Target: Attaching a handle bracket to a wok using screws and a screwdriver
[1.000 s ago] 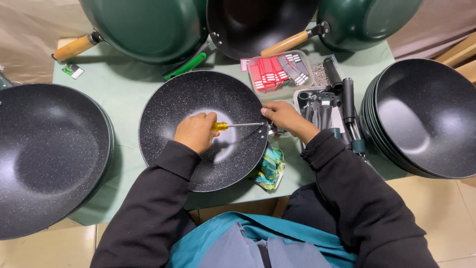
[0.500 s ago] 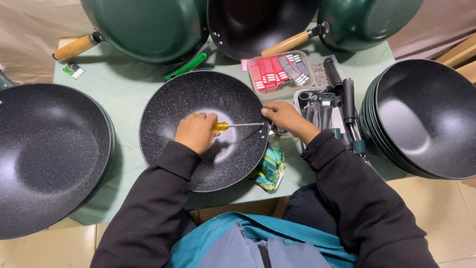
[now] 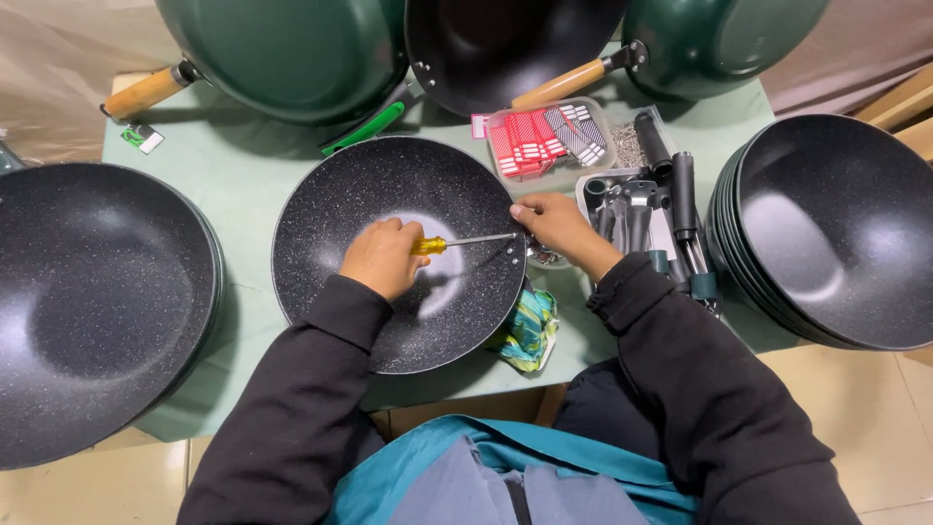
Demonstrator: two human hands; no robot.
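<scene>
A black speckled wok (image 3: 389,194) lies on the green table (image 3: 243,165) in front of me. My left hand (image 3: 381,257) is inside the wok, shut on a yellow-handled screwdriver (image 3: 457,243) whose shaft points right toward the wok's rim. My right hand (image 3: 559,226) grips the right rim of the wok where the screwdriver tip meets it, just beside a tray of black handles (image 3: 646,209).
A stack of black woks (image 3: 836,233) stands at the right and another large wok (image 3: 92,301) at the left. Green woks with wooden handles (image 3: 282,53) lean at the back. A clear box of red and grey parts (image 3: 544,141) sits behind the tray. A crumpled cloth (image 3: 530,331) lies at the table's front edge.
</scene>
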